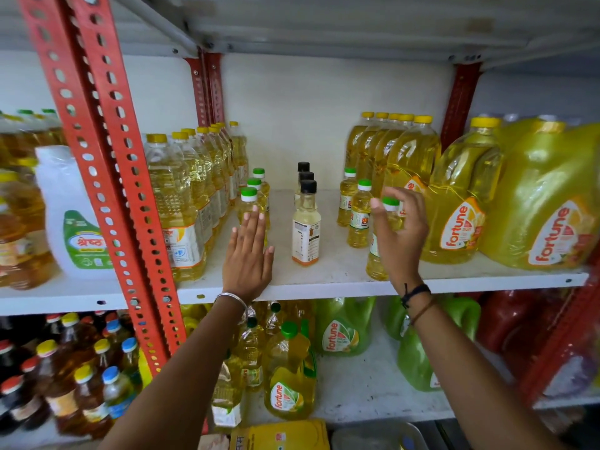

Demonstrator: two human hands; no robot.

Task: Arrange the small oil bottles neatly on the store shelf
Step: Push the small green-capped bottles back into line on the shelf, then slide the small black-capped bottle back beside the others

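**Small oil bottles stand in three files; the right-hand front one sits under the right hand**

Small oil bottles stand upright on the white shelf (341, 277), in three short files that run from the front edge back toward the rear wall. The left file of green-capped bottles (249, 206) stands just beside the row of tall yellow-capped bottles (175, 203). The middle file of black-capped bottles (306, 222) stands alone at the centre of the shelf. The right file of green-capped bottles (359, 216) runs beside the large Fortune jugs (461, 206).

The front bottle (376, 254) of the right file stands nearest the shelf's front edge, a little outside the line of the two behind it. The right hand (401, 235) is right in front of it, fingers curled and spread around its green cap and neck, thumb on the left side. Whether the fingers press on the bottle or only cup it I cannot tell. The bottle's long axis is vertical, so a grip from the side at the neck suits it.

The left hand (248, 254) is flat and released, fingers straight and together, palm toward the shelf, fingertips at the front bottle of the left file; it grasps nothing.

The coming move most likely turns on the right side: that front bottle lies directly under the right hand and well apart from the left, and would need a nudge back and inward to join its file.
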